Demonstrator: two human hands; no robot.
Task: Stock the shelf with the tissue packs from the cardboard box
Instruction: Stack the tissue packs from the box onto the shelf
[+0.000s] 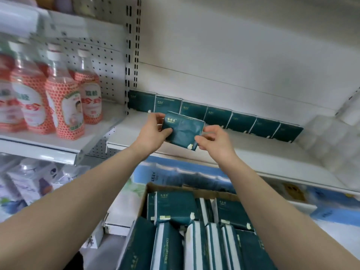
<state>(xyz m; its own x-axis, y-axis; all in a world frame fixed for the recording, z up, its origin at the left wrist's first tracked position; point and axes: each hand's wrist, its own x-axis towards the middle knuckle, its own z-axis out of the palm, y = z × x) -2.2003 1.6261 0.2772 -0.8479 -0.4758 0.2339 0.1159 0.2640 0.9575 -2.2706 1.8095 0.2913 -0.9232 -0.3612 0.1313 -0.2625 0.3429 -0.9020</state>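
A dark green tissue pack [183, 129] is held up over the front of the white shelf [253, 151]. My left hand [153, 131] grips its left end, thumb on the front face. My right hand [213, 138] pinches its right end. Behind it, a row of several matching green packs [239, 120] stands against the shelf's back wall. Below, the open cardboard box [153, 187] holds several more green tissue packs [175, 207], some lying flat and some upright on edge.
Red-and-white labelled bottles [64, 106] stand on the neighbouring shelf to the left. White wrapped rolls [331, 137] fill the shelf's right end. A perforated upright post [132, 55] divides the two bays. Blue-printed packages [194, 172] sit under the shelf behind the box.
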